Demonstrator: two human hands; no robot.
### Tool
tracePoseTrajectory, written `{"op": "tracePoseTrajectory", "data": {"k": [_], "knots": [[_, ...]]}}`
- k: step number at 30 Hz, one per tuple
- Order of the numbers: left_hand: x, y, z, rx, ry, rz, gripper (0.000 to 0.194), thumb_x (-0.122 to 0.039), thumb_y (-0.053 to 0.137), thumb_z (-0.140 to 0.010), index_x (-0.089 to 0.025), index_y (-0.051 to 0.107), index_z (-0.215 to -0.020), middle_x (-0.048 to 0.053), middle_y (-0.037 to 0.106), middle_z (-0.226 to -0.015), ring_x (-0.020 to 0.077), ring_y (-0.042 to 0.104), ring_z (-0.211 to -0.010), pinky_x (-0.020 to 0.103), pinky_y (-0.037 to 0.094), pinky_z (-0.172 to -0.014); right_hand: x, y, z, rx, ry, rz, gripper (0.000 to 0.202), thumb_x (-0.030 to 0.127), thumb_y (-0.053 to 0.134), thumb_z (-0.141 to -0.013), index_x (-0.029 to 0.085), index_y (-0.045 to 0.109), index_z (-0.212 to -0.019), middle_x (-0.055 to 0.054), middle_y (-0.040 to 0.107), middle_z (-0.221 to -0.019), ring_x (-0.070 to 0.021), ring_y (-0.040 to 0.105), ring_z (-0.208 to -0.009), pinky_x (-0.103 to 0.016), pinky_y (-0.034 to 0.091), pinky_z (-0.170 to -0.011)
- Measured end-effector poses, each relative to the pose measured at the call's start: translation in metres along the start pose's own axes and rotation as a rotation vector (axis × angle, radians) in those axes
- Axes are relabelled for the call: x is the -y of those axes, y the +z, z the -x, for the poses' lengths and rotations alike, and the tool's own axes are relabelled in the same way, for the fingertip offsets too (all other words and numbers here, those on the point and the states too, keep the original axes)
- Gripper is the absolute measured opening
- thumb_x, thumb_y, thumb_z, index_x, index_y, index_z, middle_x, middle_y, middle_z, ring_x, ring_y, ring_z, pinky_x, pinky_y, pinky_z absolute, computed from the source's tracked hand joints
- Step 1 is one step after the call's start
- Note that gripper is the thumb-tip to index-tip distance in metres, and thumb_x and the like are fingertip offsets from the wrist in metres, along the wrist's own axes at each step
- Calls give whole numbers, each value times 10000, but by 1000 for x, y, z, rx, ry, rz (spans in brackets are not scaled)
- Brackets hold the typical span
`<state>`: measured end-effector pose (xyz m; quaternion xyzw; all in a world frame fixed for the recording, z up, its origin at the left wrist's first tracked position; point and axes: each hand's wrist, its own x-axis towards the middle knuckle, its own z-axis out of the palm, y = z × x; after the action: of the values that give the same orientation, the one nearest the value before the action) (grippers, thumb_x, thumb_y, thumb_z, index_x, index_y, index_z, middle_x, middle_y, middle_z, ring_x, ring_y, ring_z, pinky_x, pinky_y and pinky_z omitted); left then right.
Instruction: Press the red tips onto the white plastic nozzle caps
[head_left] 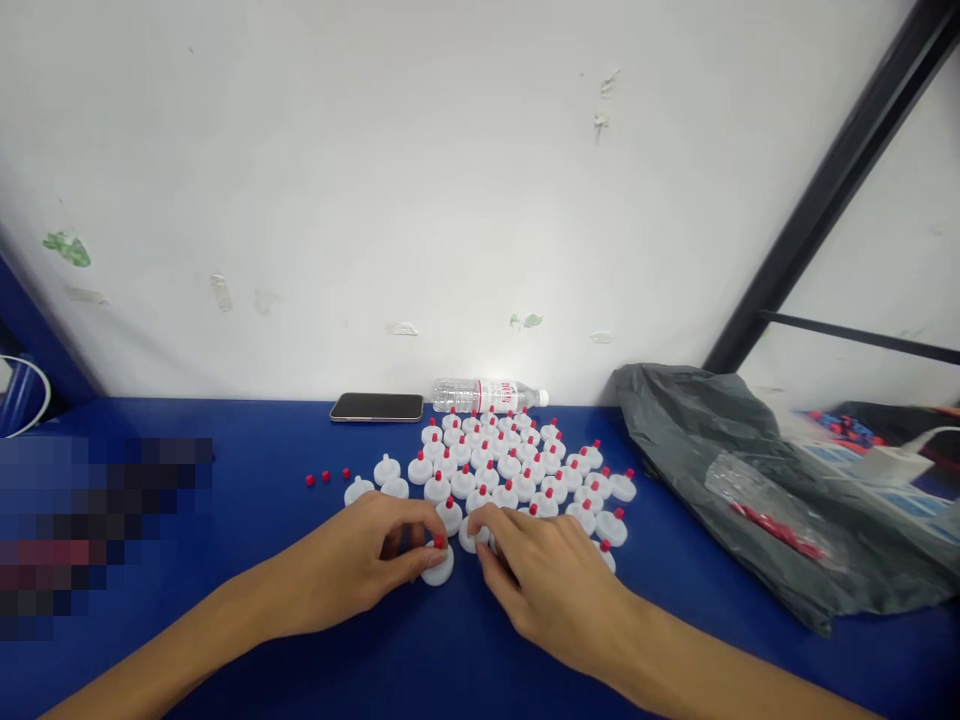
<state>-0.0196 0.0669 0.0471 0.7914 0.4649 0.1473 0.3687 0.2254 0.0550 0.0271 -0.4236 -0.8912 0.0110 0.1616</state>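
Observation:
My left hand [375, 555] pinches the red tip of a white round cap [437, 571] near the table's front. Just right of it, my right hand [536, 570] has its fingers closed on another white cap [469, 537], whose top is hidden by the fingers. Behind both hands stand several white caps with red tips [465, 482], packed close together. To the left are a few white caps without red tips [386, 469]. Several small red pieces [325, 477] lie in a row farther left.
A black phone [377, 407] and a clear bottle [487, 395] lie along the wall. On the right, a dark plastic bag [690, 450] carries a clear bag of red pieces [780, 525]. Beyond it sit a power strip and a white plug [892, 465].

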Motion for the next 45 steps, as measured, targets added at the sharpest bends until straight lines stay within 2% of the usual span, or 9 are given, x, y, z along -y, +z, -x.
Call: {"op": "tracePoseTrajectory", "data": {"k": [4, 10, 14, 17, 24, 30, 33, 38, 45], "knots": [[-5, -1, 3, -67, 17, -13, 355, -556, 592, -1016, -256, 778, -975, -22, 646, -723, 132, 520, -635, 261, 373, -578, -2, -1, 1, -2, 19, -1, 251, 240, 483, -1091, 242, 642, -1285, -32, 800, -1093, -247, 787, -799, -334, 419, -638], [-3, 2, 7, -80, 22, 46, 450, -654, 556, -1021, -252, 749, -1084, -26, 706, -703, 148, 697, -623, 239, 497, -575, 6, -5, 10, -65, 5, -93, 564, 618, 641, -1018, 299, 574, -1479, -78, 741, -1313, -330, 780, -1023, -424, 558, -795], [-3, 10, 8, -109, 117, -125, 356, -546, 507, -1074, -274, 735, -1100, 1, 758, -878, 174, 715, -739, 286, 500, -671, 7, -4, 9, -28, 13, -137, 329, 500, 649, -1039, 306, 693, -1301, -30, 764, -1198, -279, 786, -936, -377, 542, -752], [-2, 16, 8, -129, 200, -323, 308, -417, 448, -1099, -263, 712, -1136, 54, 758, -1066, 245, 707, -876, 355, 434, -736, 6, -3, 7, -49, -1, -159, 292, 414, 684, -1003, 270, 710, -1255, -36, 769, -1169, -263, 785, -917, -351, 519, -738], [-1, 19, 12, -134, 323, -511, 369, -299, 264, -1133, -249, 597, -983, 35, 704, -935, 241, 629, -740, 376, 333, -654, 8, 1, 9, -163, -103, -222, 241, 369, 742, -930, 241, 735, -1134, 10, 795, -1010, -222, 790, -848, -322, 484, -708], [-2, 19, 16, -162, 368, -515, 387, -371, 237, -1159, -257, 558, -975, -6, 684, -875, 198, 612, -700, 366, 326, -651, 5, 2, 7, -322, -182, -230, 189, 307, 743, -887, 224, 753, -1055, 29, 790, -905, -160, 756, -697, -287, 444, -615], [-2, 20, 16, -136, 379, -460, 347, -451, 324, -1150, -262, 566, -989, -10, 693, -906, 191, 622, -730, 352, 338, -656, 3, 1, 5, -315, -205, -225, 147, 301, 725, -894, 219, 752, -1013, 30, 772, -845, -147, 730, -649, -280, 434, -589], [-1, 16, 17, -98, 400, -353, 382, -388, 259, -1169, -260, 551, -958, -34, 658, -866, 157, 595, -744, 315, 389, -713, 3, 0, 5, -357, -240, -225, 119, 285, 736, -880, 224, 748, -982, 39, 786, -866, -147, 748, -664, -278, 446, -581], [-8, 6, 21, -103, 257, -162, 502, -595, 330, -1117, -245, 612, -895, -16, 635, -858, 161, 574, -829, 281, 468, -812, 9, -8, 3, -480, -324, -144, 199, 321, 712, -932, 197, 749, -1084, 23, 800, -884, -140, 739, -620, -291, 451, -505]]}}
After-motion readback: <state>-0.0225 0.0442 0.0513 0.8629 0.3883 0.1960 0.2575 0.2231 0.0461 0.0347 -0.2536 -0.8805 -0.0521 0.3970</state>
